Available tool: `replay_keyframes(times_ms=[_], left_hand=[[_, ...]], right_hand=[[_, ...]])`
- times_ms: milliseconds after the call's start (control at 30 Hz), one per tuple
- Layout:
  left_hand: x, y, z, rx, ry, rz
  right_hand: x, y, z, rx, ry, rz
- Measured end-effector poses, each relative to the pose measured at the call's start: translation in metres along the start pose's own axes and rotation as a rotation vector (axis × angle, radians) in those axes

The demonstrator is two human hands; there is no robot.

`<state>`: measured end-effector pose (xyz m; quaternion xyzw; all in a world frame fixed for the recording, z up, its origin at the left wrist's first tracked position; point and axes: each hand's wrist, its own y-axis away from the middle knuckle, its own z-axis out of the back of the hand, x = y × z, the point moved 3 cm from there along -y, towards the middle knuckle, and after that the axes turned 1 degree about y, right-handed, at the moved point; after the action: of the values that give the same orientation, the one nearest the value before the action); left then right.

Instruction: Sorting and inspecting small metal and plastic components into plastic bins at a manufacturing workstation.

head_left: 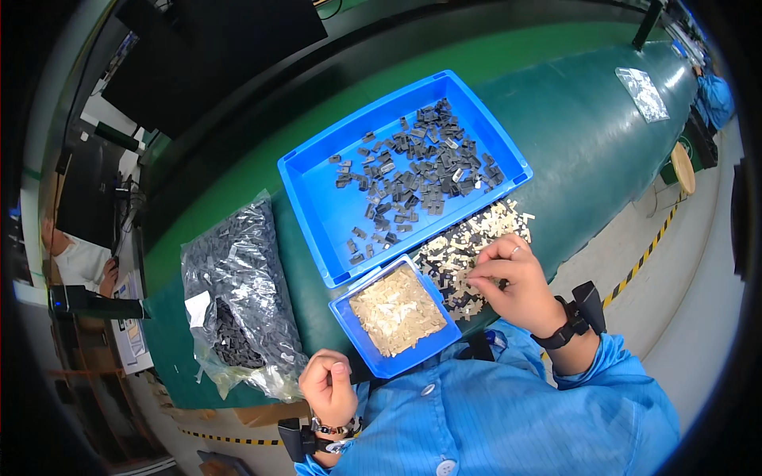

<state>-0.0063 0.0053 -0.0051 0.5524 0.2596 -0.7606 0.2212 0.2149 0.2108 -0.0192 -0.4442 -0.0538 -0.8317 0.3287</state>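
Note:
My right hand (517, 279) hovers over or touches a mixed pile of small cream and black pieces (452, 252) on the green mat, thumb and fingertips pinched together. Whatever lies between those fingertips is too small to make out. By the lower corner of a clear plastic bag (246, 278) full of small black parts, my left hand (327, 389) is curled closed; its palm is hidden. Between my hands stands a small blue bin (389, 363) holding many flat cream pieces (397, 309).
Beyond the small bin is a large blue tray (317, 230) with many loose black parts (425, 163). A clear bag (643, 94) lies far right on the green table mat (556, 103). A round stool (683, 168) stands past the edge. Other people are at far left and far right.

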Motion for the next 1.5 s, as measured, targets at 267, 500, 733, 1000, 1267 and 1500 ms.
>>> replay_keyframes(times_ms=[267,500,733,1000,1267,1500], left_hand=[[-0.04,-0.02,-0.039,0.491,0.38,0.368],[-0.028,-0.016,-0.042,0.448,0.632,0.387],[-0.026,-0.016,-0.038,0.47,0.574,0.455],[-0.021,-0.01,-0.035,0.497,0.681,0.556],[-0.024,-0.012,-0.032,0.4,0.391,0.333],[-0.029,-0.016,-0.031,0.401,0.217,0.257]], right_hand=[[0.069,-0.011,-0.004,0.057,-0.277,0.461],[0.085,-0.012,-0.019,0.157,-0.372,0.502],[0.085,-0.014,-0.028,0.235,-0.317,0.562],[0.093,-0.017,-0.024,0.218,-0.233,0.525],[0.107,-0.011,-0.027,0.207,-0.09,0.458],[0.107,-0.011,-0.031,0.251,-0.121,0.432]])
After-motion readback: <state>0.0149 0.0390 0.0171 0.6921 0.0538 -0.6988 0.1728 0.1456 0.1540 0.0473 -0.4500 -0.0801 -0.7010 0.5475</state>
